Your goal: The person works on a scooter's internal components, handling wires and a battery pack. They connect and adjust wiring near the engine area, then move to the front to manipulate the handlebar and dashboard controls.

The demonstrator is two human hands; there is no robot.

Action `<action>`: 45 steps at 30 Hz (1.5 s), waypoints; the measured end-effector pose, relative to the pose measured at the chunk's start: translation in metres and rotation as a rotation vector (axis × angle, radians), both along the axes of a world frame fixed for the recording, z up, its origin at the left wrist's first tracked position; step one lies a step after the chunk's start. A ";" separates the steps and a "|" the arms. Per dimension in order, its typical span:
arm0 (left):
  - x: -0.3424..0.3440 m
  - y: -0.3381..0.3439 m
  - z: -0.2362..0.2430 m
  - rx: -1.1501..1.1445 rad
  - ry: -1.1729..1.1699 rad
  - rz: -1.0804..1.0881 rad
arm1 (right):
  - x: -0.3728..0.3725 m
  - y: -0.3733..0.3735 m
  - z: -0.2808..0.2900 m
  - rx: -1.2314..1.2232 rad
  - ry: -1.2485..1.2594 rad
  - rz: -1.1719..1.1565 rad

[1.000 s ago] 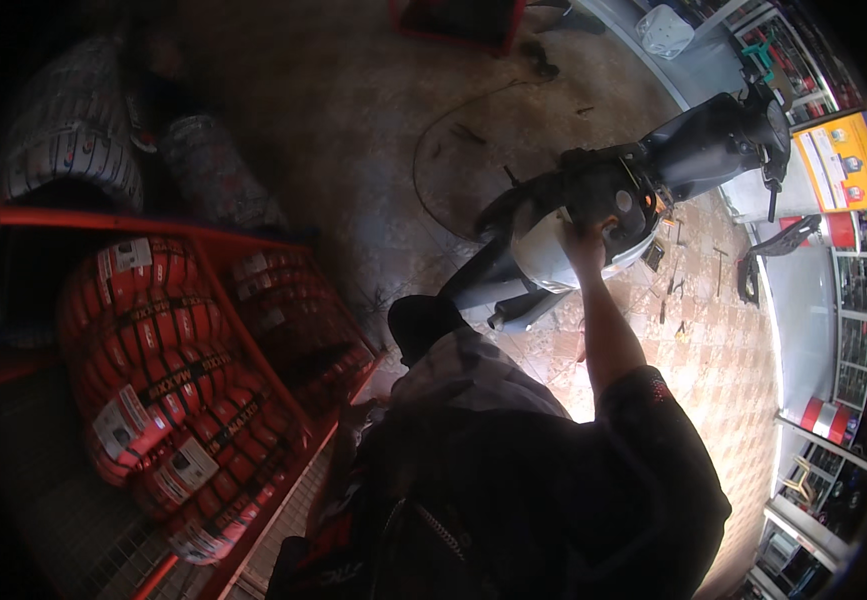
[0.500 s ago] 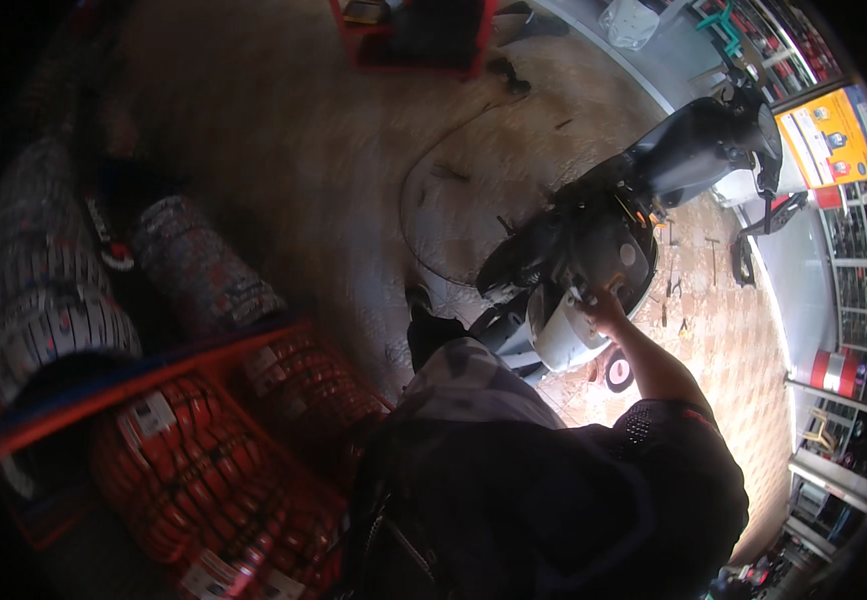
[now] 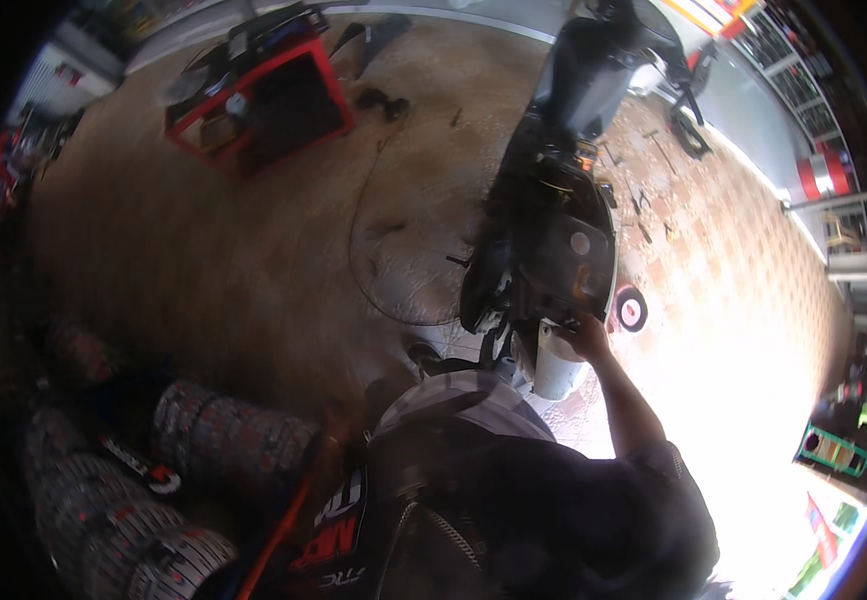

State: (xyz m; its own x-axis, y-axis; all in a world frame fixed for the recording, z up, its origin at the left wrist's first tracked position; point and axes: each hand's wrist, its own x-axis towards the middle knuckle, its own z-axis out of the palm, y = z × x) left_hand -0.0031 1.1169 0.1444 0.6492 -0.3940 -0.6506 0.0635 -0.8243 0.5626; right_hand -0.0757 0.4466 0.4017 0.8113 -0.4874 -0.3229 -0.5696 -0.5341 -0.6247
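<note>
A dark motor scooter (image 3: 578,80) stands with its front end far from me and its tail nearest. Its seat area is uncovered, showing a black plastic section (image 3: 563,235). My right hand (image 3: 583,335) is at the tail, fingers curled over the rear edge just above a pale, rounded rear piece (image 3: 558,368). Shadow and blur hide exactly which part the fingers grip. My left hand does not show; my dark-sleeved body covers the lower middle of the view.
A red tool cart (image 3: 338,100) stands at far left. A thin cable or hose (image 3: 351,250) curves over the tiled floor (image 3: 203,230). Several hand tools (image 3: 641,203) and a small wheel (image 3: 632,310) lie right of the scooter. Wrapped tires (image 3: 238,430) are stacked at near left.
My view has swung left, so the scooter now points more straight ahead and the red cart shows more fully. My right hand stays at the scooter's tail.
</note>
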 end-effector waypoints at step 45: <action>0.349 -0.007 -0.068 -0.203 -0.356 -1.266 | -0.042 0.031 -0.079 -0.129 0.282 -0.938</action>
State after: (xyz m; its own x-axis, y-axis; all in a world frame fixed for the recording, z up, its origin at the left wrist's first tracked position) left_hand 0.3457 1.1102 0.0765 -0.1136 -0.9175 -0.3811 -0.8552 -0.1050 0.5076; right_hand -0.1182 0.4776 0.3225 -0.0207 -0.9385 -0.3447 -0.9161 0.1559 -0.3695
